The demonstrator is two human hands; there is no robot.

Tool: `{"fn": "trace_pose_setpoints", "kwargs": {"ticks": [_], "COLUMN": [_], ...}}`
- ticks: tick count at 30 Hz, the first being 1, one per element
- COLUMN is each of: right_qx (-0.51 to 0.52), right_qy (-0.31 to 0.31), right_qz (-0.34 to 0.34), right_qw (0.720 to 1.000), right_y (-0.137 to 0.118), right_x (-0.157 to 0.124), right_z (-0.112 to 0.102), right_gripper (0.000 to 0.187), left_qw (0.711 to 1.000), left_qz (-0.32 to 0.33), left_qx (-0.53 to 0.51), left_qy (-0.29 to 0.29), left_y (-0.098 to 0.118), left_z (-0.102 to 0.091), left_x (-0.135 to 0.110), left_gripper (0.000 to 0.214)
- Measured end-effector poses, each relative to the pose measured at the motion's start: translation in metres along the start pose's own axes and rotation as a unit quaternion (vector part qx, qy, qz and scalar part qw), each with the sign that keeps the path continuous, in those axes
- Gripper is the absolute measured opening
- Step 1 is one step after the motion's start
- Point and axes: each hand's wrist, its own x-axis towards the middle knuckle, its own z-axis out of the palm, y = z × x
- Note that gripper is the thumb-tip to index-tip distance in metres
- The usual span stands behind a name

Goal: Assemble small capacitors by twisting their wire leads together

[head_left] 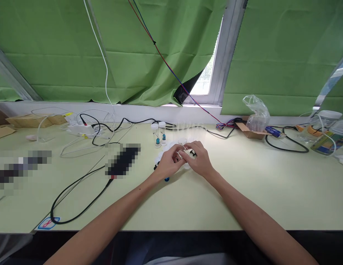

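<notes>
I sit at a pale, smooth table [270, 195] set against a window wall, with green curtains [63, 59] hanging across most of it. One curtain edge folds back, dark on its underside, and bright window glass [206, 81] shows through the gap. A red and blue cable [171, 69] slants down to the back of the table, while a white cord [106, 73] drops further left, near a white power strip [82, 129].

Just left of my hands, two clear vials [154, 135] with white caps stand upright side by side, something blue-green low in each. Behind my fingers is a row of clear, thin-walled tubes, too faint to count. To the right, a crumpled clear plastic bag [259, 116] pokes out of an open brown cardboard box [252, 133]; beyond it stands a see-through jar with a white lid [329, 115].

My left hand [169, 161] and right hand [199, 158] meet over the table, fingertips pinched on a small wiry piece [184, 147] between them; its exact shape is hidden. A round blue part [167, 179] lies just below my left hand.
</notes>
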Motion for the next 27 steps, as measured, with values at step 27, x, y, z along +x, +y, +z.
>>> {"fn": "trace_pose_setpoints", "kwargs": {"ticks": [27], "right_qx": [-0.193], "right_qy": [-0.285], "right_qz": [0.087], "right_qw": [0.935], "right_y": [0.019], "right_x": [-0.009], "right_z": [0.002], "right_gripper": [0.023], "left_qw": [0.967], "left_qz": [-0.012], "left_qx": [-0.043], "left_qy": [0.251], "left_y": [0.007], "left_z": [-0.004], "left_x": [0.007], "left_gripper": [0.024]}}
